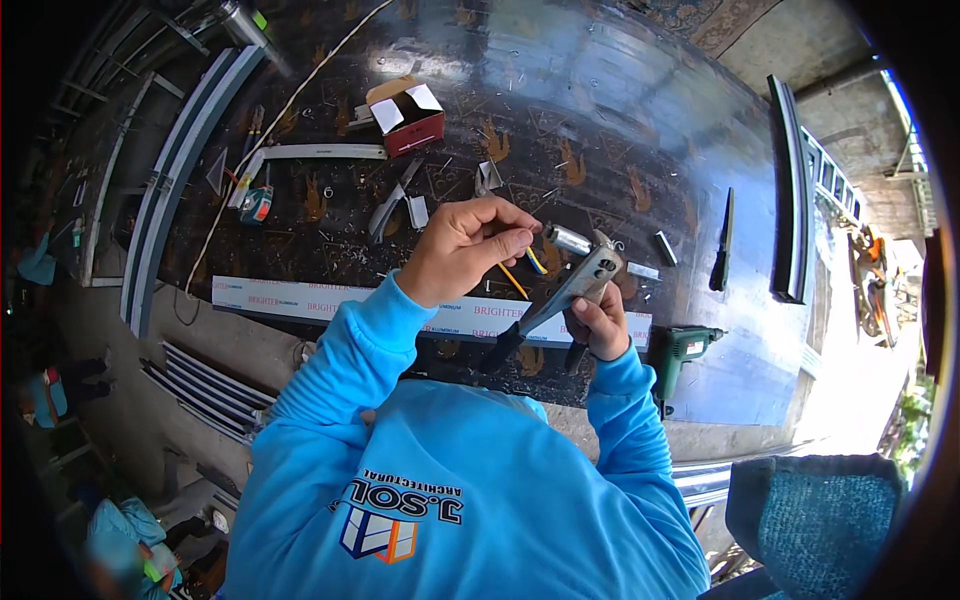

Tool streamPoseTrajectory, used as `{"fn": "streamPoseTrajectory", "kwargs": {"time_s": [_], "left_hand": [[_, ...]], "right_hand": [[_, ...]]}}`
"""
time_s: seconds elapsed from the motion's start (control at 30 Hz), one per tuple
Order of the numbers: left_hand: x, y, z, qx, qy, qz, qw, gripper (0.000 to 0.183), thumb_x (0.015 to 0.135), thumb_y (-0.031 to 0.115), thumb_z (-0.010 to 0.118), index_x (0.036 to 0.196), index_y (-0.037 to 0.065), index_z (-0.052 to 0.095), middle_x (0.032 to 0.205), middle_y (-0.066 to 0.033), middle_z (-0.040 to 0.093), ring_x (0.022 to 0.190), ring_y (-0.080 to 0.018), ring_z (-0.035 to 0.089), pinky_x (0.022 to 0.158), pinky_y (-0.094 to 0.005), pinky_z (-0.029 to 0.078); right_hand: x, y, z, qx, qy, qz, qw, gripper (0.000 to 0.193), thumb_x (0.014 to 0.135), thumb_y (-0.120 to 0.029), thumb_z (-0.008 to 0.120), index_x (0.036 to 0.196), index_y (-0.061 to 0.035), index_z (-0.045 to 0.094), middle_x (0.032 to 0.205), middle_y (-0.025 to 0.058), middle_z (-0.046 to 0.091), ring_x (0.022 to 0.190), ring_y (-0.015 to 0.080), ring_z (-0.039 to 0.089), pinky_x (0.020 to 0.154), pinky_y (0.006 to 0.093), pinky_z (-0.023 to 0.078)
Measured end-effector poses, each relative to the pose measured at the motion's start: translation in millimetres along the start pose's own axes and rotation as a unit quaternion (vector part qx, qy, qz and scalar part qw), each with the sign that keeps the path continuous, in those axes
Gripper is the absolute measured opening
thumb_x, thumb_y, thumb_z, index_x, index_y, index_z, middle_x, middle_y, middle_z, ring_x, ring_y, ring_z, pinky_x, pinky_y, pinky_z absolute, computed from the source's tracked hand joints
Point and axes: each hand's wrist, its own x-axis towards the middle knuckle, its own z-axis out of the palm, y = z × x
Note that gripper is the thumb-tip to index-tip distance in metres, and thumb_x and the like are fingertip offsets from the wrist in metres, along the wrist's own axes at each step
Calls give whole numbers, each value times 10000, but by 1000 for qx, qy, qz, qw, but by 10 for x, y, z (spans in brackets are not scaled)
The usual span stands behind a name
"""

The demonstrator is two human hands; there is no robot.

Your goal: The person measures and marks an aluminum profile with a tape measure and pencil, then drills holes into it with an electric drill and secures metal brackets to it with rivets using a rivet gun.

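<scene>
My right hand (603, 322) is wrapped round a hand riveter (590, 275), a grey metal tool with dark handle grips. Its silver barrel points up and to the left, towards my other hand. At the tip of that barrel, my left hand (468, 245) is closed in a pinch between thumb and forefinger. Whatever lies between those fingertips is too small to make out. Below both hands a white strip with printed film (270, 297) runs across the near side of the dark table (600, 120).
A green drill (686, 348) lies right of my right hand. Farther off are an open red box (412, 125), snips (392, 205), a tape measure (257, 205) and a black-handled tool (722, 245). Long profiles (185, 185) lie along the left; dark ones (790, 190) along the right.
</scene>
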Motion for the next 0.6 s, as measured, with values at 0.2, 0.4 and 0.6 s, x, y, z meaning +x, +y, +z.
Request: {"fn": "streamPoseTrajectory", "kwargs": {"time_s": [0.2,0.4,0.6], "left_hand": [[-256,154,20,56,-4,69,996,94,930,40,637,993,-13,682,883,-13,606,767,-64,559,664,-209,458],[-507,296,-205,227,-36,92,969,94,910,38,654,975,-25,678,870,-19,595,790,-87,568,683,-228,458],[-839,17,-341,-48,-37,-53,997,149,1018,182,527,1111,81,585,842,30,572,712,-43,475,669,-203,422]], "right_hand": [[-72,52,101,35,-44,26,998,270,859,-222,643,1050,-37,599,669,-57,518,483,26,373,440,206,252],[-81,24,152,-72,-93,30,993,337,869,-201,643,1130,7,595,877,5,640,731,57,542,642,209,414],[-150,-43,590,-265,-112,-10,958,432,875,-207,678,1212,29,547,967,97,691,884,141,625,805,307,489]]}}
